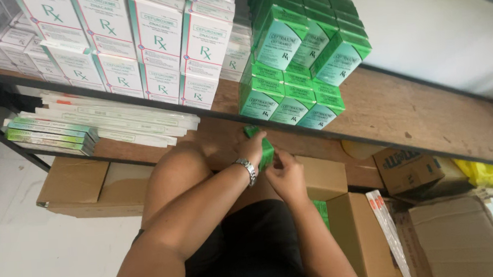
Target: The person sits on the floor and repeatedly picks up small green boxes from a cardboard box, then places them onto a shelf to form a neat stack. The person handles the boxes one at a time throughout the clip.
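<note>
Head view: the left hand [253,147], wristwatch [247,169] on its wrist, and the right hand [286,176] meet below the wooden shelf [432,118]. Both sets of fingers are clamped on one small green carton [266,150], held between them above an open cardboard box [326,179]. Stacked green cartons [296,64] stand on the shelf just above; white cartons [156,40] stand beside those.
</note>
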